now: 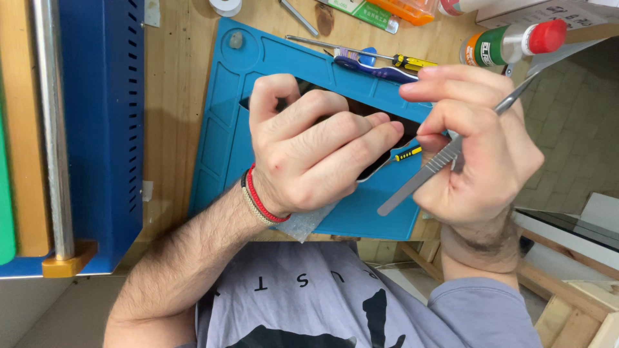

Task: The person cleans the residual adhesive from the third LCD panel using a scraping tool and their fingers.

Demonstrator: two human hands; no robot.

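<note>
Centre frame: your left hand (309, 151) presses fingers together on the dark phone (387, 138), steadying it over the blue mat (225, 129); your right hand (477, 148) pinches the metal tweezers (438, 164) for control.

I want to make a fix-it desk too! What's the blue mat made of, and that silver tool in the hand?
The blue mat looks like soft rubber or silicone: matte, with moulded trays. The silver tool in the right hand looks like brushed steel: grey, dully shiny, with a ridged handle. The table looks like pale wood with visible grain.
</note>
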